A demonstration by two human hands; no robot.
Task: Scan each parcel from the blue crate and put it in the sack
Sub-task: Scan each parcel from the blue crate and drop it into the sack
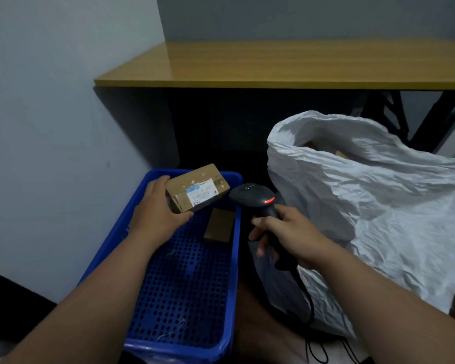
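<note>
My left hand (156,210) grips a brown cardboard parcel (197,187) with a white label, held above the far end of the blue crate (181,292). A smaller flat brown parcel (219,225) lies on the perforated crate floor by its right wall. My right hand (286,232) holds a black barcode scanner (258,199) by its handle, its head pointed toward the parcel's label and a red light lit on top. The white sack (378,206) stands open to the right, with brown parcels barely showing inside its mouth.
A wooden table (273,67) with black legs stands behind the crate and sack. A grey wall (50,127) runs along the left. The scanner's black cable (309,311) trails down to the floor between crate and sack.
</note>
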